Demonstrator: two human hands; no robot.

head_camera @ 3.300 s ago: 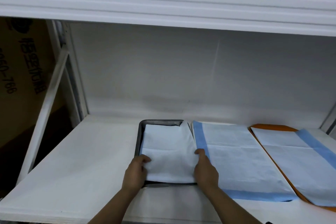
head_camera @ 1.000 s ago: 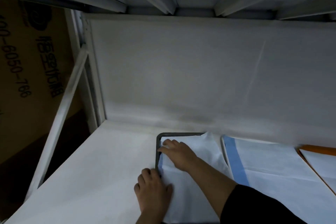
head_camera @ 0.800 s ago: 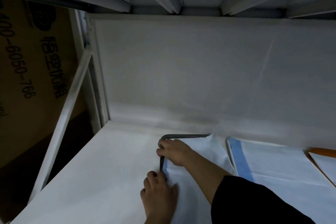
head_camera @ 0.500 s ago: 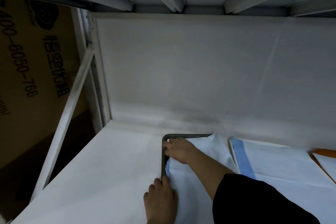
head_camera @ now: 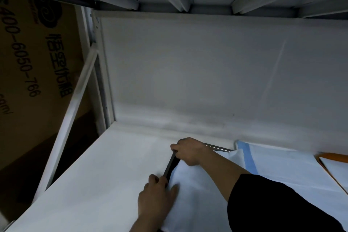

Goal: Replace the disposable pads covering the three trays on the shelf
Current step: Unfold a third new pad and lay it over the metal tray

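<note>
At lower centre of the frame, left hand pressing flat on the white pad beside the metal tray rim. Above it, right hand curling over the tray's far-left corner, seemingly pinching pad edge there. Rightward, lying flat: blue-striped pad, orange tray at the edge.

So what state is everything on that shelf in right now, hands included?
Left tray: flat on the shelf, left rim bare, rest under a pad.
White pad: rumpled, partly laid in the left tray.
Middle pad: spread flat, blue stripe showing.
Orange tray: only a corner in view.
Left hand: presses the white pad at the rim.
Right hand: curled at the tray's far-left corner.
</note>
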